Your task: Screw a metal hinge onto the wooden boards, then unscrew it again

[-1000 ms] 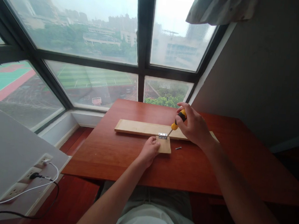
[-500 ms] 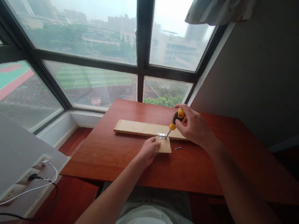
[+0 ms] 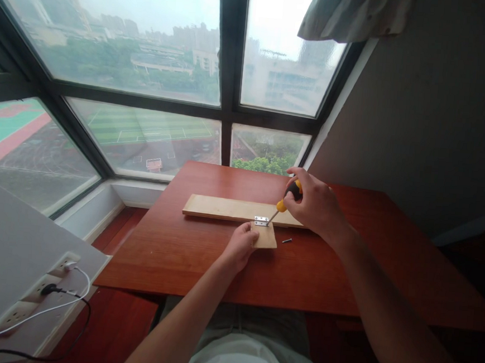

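Observation:
My left hand (image 3: 241, 243) is closed on the left edge of a small, thin wooden board (image 3: 265, 238). A silver metal hinge (image 3: 261, 221) lies across the far edge of this board and the long wooden plank (image 3: 219, 206) behind it. My right hand (image 3: 317, 203) grips a yellow and black screwdriver (image 3: 281, 206), tilted, its shaft pointing down and left. The tip meets the right end of the hinge's near leaf; any screw head under it is too small to make out. One loose screw (image 3: 287, 240) lies on the table just right of the small board.
The reddish-brown wooden table (image 3: 169, 254) ends close to my body and at the window frame (image 3: 227, 111). Sockets with plugged-in cables (image 3: 51, 288) are on the low wall at left. A dark sloping wall (image 3: 419, 117) rises at right.
The screwdriver leans a little more to the right, and the fingers of my right hand have shifted around its handle. My left hand stays on the small board.

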`<action>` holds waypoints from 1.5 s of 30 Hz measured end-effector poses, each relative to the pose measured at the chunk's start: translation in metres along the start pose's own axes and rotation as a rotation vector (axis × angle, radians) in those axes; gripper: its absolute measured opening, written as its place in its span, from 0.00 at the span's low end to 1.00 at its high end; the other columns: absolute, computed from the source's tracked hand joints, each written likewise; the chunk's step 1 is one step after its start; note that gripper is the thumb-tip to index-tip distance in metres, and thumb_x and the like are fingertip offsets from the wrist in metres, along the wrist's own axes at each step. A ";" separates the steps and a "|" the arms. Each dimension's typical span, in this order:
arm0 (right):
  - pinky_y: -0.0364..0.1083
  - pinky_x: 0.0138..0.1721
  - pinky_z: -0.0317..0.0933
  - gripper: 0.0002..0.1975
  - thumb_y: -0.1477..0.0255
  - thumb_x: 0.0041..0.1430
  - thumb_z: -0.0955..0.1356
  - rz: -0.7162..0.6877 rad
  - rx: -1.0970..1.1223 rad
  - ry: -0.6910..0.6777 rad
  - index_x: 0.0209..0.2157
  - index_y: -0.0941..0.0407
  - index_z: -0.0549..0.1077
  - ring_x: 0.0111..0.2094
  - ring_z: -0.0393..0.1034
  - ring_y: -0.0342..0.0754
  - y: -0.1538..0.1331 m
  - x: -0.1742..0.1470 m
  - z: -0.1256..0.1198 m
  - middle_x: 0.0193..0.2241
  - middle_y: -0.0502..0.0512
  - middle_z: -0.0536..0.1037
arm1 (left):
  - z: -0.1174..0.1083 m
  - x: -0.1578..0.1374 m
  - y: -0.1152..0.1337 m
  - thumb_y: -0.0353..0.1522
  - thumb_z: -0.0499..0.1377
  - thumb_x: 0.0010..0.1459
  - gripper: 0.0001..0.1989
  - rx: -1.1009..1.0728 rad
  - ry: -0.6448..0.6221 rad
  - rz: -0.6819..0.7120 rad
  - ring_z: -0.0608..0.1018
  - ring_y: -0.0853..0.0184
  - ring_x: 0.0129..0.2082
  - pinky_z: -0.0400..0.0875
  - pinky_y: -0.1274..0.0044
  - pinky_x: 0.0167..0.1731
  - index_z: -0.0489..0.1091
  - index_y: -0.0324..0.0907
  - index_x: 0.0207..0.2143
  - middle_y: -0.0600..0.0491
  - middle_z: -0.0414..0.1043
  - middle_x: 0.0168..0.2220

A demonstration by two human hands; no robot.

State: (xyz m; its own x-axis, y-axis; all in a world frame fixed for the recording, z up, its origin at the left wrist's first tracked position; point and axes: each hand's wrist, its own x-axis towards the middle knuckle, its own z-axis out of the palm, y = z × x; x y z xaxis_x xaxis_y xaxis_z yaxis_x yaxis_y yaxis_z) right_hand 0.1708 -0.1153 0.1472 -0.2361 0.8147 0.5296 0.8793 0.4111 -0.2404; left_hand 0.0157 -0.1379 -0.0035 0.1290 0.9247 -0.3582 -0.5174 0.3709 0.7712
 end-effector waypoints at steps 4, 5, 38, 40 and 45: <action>0.48 0.34 0.61 0.20 0.68 0.56 0.65 -0.005 -0.047 -0.008 0.51 0.54 0.67 0.34 0.72 0.53 -0.001 0.001 0.000 0.40 0.57 0.78 | 0.000 0.000 0.000 0.21 0.60 0.43 0.13 -0.009 -0.008 -0.001 0.77 0.68 0.28 0.73 0.78 0.31 0.73 0.36 0.35 0.48 0.76 0.31; 0.48 0.33 0.61 0.19 0.65 0.57 0.65 -0.002 -0.062 -0.011 0.50 0.54 0.68 0.34 0.72 0.53 -0.001 0.001 0.000 0.40 0.57 0.78 | 0.000 0.000 0.000 0.21 0.60 0.44 0.13 -0.006 -0.008 -0.002 0.77 0.68 0.28 0.73 0.78 0.31 0.73 0.36 0.35 0.48 0.76 0.31; 0.48 0.39 0.64 0.23 0.71 0.55 0.66 -0.060 0.052 -0.119 0.54 0.53 0.65 0.41 0.72 0.52 -0.007 -0.003 -0.008 0.45 0.56 0.77 | -0.004 0.005 -0.004 0.21 0.62 0.42 0.15 -0.051 -0.053 0.011 0.78 0.67 0.29 0.74 0.77 0.31 0.74 0.35 0.36 0.46 0.78 0.34; 0.49 0.38 0.64 0.21 0.66 0.58 0.66 -0.048 -0.020 -0.102 0.53 0.53 0.66 0.42 0.72 0.54 -0.007 -0.003 -0.009 0.46 0.57 0.76 | -0.005 0.006 -0.004 0.21 0.62 0.42 0.15 -0.048 -0.053 -0.002 0.78 0.66 0.30 0.74 0.77 0.31 0.73 0.35 0.36 0.46 0.78 0.35; 0.49 0.35 0.63 0.18 0.62 0.60 0.65 -0.016 -0.066 -0.117 0.51 0.53 0.67 0.38 0.74 0.54 -0.006 -0.003 -0.007 0.42 0.56 0.79 | -0.005 0.005 -0.002 0.22 0.62 0.42 0.15 -0.053 -0.050 -0.013 0.78 0.67 0.29 0.74 0.77 0.30 0.73 0.35 0.36 0.46 0.78 0.34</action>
State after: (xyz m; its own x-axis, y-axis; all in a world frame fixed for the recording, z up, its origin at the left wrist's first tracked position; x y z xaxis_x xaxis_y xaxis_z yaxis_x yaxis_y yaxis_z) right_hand 0.1696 -0.1230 0.1531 -0.2936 0.8522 0.4330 0.8995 0.3997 -0.1767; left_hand 0.0136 -0.1342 -0.0096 0.1775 0.9235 -0.3400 -0.5595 0.3789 0.7372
